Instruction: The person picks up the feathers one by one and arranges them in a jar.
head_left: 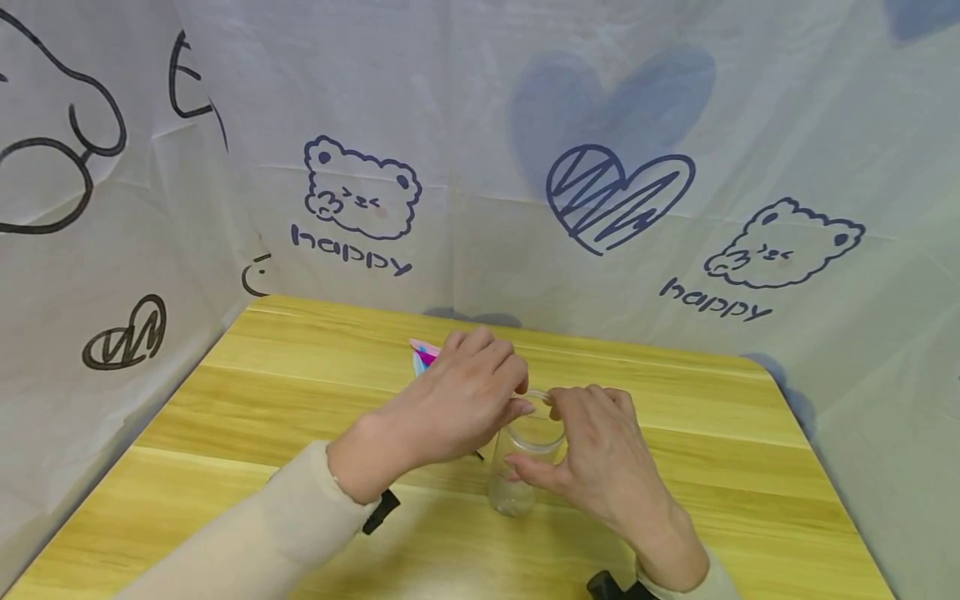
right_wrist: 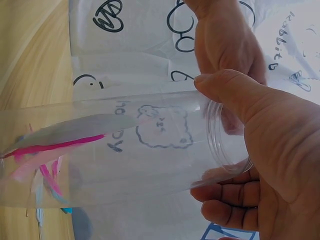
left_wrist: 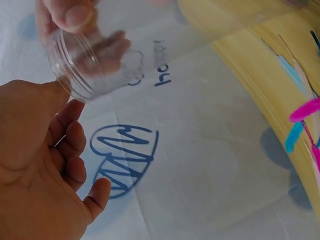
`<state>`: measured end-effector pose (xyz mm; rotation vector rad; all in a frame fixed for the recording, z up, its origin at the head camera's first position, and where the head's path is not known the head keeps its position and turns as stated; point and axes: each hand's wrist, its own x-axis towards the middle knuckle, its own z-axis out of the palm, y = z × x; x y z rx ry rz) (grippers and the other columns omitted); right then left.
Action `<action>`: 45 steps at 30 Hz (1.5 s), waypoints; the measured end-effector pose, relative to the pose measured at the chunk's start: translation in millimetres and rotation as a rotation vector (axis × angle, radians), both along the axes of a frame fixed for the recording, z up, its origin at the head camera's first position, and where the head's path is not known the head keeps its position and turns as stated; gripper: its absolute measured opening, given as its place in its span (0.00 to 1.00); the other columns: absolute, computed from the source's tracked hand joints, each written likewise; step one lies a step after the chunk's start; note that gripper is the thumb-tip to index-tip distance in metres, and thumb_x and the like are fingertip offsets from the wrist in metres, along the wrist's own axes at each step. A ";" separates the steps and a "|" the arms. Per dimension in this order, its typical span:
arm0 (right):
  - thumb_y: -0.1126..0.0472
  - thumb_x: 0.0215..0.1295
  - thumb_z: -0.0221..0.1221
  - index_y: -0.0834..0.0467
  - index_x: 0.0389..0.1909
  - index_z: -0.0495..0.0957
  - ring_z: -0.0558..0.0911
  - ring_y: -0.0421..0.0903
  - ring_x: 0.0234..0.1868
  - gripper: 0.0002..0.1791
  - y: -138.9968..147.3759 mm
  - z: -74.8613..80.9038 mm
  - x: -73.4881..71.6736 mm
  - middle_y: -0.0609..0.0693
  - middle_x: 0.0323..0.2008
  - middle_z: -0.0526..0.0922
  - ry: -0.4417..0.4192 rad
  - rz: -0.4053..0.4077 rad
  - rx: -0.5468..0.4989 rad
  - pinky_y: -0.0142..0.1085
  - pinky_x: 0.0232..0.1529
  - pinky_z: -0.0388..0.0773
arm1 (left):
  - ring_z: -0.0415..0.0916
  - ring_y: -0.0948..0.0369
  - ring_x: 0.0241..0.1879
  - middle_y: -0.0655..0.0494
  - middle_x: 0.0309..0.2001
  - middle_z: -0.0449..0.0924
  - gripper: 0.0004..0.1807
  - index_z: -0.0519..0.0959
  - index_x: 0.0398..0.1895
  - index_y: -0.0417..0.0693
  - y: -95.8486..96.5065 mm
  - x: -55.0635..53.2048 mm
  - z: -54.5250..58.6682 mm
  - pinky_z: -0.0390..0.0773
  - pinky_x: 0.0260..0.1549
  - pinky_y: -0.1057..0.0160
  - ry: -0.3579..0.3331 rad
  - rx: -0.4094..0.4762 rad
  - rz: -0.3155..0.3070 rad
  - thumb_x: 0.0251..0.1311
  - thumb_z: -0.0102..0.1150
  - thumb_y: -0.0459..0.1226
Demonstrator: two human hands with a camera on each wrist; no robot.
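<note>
A tall clear plastic jar (head_left: 513, 498) with a threaded neck (right_wrist: 215, 135) stands on the table. My right hand (head_left: 600, 442) grips it around the neck, thumb on the near side and fingers on the far side. My left hand (head_left: 461, 400) is at the mouth, thumb tip right at the rim and fingers loosely curled, with nothing visible between them in the left wrist view. In the right wrist view, a grey feather (right_wrist: 80, 127) and pink feather strands (right_wrist: 65, 145) show through the jar's wall. A magenta feather (left_wrist: 305, 110) lies on the table beyond.
Several pink, blue and magenta feathers (head_left: 424, 357) lie behind my left hand, partly hidden by it. The wood-grain table (head_left: 712, 467) ends at white cloth walls (head_left: 480, 242) with drawn bears and hearts at the back and sides.
</note>
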<state>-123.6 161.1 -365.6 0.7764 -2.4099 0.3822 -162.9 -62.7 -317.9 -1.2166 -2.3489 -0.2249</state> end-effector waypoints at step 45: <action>0.24 0.51 0.71 0.60 0.48 0.79 0.80 0.48 0.38 0.43 1.1 -2.2 -0.4 0.50 0.37 0.84 -0.030 -0.019 0.016 0.47 0.46 0.73 | 0.56 0.40 0.81 0.37 0.80 0.59 0.27 0.63 0.78 0.33 -78.3 -34.3 -123.8 0.62 0.76 0.40 -0.666 -0.332 0.283 0.80 0.42 0.31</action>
